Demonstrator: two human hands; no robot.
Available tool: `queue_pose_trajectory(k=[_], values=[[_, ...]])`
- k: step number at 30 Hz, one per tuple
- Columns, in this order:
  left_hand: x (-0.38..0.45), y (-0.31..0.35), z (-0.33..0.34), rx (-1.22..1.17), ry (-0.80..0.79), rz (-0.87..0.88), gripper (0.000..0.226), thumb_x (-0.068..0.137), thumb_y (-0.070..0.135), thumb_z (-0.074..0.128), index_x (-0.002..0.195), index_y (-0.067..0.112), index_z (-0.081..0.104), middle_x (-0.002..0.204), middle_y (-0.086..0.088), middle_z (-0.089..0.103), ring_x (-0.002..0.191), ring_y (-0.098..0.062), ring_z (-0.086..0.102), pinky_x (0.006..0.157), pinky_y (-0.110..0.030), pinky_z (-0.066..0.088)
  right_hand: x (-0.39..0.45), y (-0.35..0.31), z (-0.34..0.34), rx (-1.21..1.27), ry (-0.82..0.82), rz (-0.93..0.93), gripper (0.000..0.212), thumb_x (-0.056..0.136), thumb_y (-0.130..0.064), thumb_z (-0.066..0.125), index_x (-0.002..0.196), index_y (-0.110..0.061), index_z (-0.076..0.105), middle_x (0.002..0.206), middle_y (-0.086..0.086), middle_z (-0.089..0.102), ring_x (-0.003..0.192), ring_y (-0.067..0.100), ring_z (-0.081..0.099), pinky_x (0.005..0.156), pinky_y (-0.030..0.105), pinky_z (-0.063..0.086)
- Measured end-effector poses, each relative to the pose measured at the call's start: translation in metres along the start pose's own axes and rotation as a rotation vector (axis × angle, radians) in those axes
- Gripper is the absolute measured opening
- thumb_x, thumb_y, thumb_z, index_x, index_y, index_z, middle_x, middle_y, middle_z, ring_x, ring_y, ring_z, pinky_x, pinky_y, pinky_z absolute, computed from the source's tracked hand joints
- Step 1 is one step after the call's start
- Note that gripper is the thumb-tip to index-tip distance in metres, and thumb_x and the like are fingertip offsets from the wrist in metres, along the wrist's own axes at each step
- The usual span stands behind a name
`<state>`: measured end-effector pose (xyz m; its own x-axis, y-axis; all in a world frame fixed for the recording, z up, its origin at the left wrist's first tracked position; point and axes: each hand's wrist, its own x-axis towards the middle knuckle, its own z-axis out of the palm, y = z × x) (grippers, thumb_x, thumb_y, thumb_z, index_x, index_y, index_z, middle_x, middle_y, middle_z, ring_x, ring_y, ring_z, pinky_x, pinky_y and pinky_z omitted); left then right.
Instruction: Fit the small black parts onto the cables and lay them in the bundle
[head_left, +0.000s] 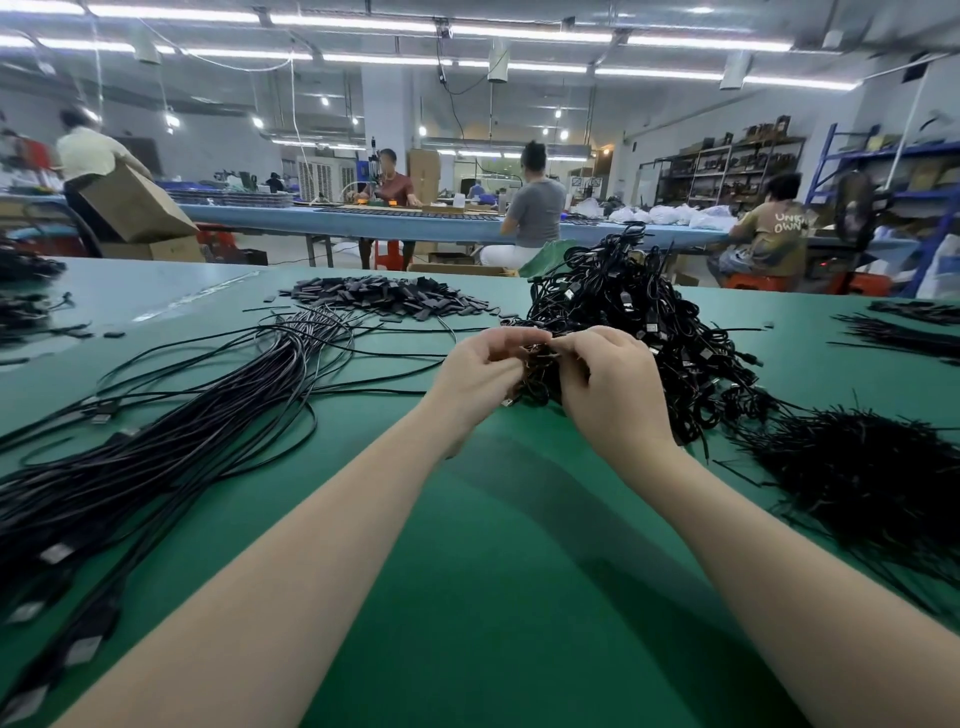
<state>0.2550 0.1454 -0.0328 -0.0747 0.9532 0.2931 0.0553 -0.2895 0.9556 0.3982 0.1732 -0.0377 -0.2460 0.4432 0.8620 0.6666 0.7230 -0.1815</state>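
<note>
Both hands, the left hand (480, 371) and right hand (610, 379), meet at mid-bench, fingers pinching a thin, limp cable (537, 358) beside the tangled heap (639, 322); small black parts (384, 299) lie far left, light and fiddly, best pinched near the cable's end

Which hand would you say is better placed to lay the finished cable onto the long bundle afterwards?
Probably the left hand: the bundle stretches along its side of the green table, while the right hand sits against the tangled cable heap.
</note>
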Motion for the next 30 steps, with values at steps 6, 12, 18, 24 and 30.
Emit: queue_pose_trajectory(k=[6, 12, 18, 24, 30], values=[[0.000, -0.011, -0.004, 0.165, 0.096, 0.182, 0.012, 0.086, 0.015, 0.071, 0.085, 0.027, 0.071, 0.079, 0.008, 0.073, 0.076, -0.005, 0.064, 0.075, -0.020, 0.052, -0.002, -0.003, 0.004, 0.045, -0.041, 0.027, 0.012, 0.086, -0.002, 0.059, 0.089, -0.001, 0.072, 0.083, 0.013, 0.068, 0.080, 0.036, 0.062, 0.072, 0.047, 0.049], [0.002, -0.010, 0.002, 0.145, 0.161, 0.064, 0.023, 0.093, 0.032, 0.060, 0.112, 0.023, 0.051, 0.098, -0.020, 0.069, 0.089, -0.031, 0.068, 0.083, -0.047, 0.056, -0.003, -0.009, 0.005, 0.033, -0.049, -0.031, 0.014, 0.088, -0.004, 0.059, 0.089, -0.003, 0.073, 0.081, 0.011, 0.069, 0.079, 0.035, 0.062, 0.072, 0.046, 0.048], [0.000, 0.001, -0.007, -0.517, 0.002, -0.565, 0.018, 0.092, 0.019, 0.051, 0.074, 0.016, 0.052, 0.052, 0.003, 0.054, 0.034, -0.005, 0.047, 0.032, -0.014, 0.039, -0.008, -0.009, 0.003, -0.151, 0.009, -0.294, 0.020, 0.085, -0.007, 0.052, 0.078, -0.005, 0.070, 0.072, 0.008, 0.064, 0.070, 0.032, 0.062, 0.065, 0.038, 0.049], [0.001, -0.015, -0.011, -0.019, 0.172, -0.219, 0.016, 0.098, 0.025, 0.043, 0.098, 0.012, 0.053, 0.056, -0.001, 0.055, 0.040, -0.013, 0.045, 0.040, -0.019, 0.033, 0.010, -0.011, -0.011, -0.177, 0.156, -0.319, 0.010, 0.086, -0.009, 0.065, 0.089, -0.010, 0.074, 0.077, 0.003, 0.068, 0.070, 0.025, 0.064, 0.067, 0.037, 0.047], [-0.007, -0.060, -0.032, 0.974, 0.043, -0.005, 0.017, 0.092, 0.027, 0.044, 0.095, 0.038, 0.058, 0.071, 0.008, 0.061, 0.064, -0.019, 0.053, 0.061, -0.026, 0.042, 0.155, 0.017, -0.054, -0.666, -0.155, 0.160, 0.027, 0.098, -0.019, 0.042, 0.086, -0.005, 0.061, 0.066, 0.004, 0.047, 0.066, 0.020, 0.046, 0.076, 0.034, 0.037]])
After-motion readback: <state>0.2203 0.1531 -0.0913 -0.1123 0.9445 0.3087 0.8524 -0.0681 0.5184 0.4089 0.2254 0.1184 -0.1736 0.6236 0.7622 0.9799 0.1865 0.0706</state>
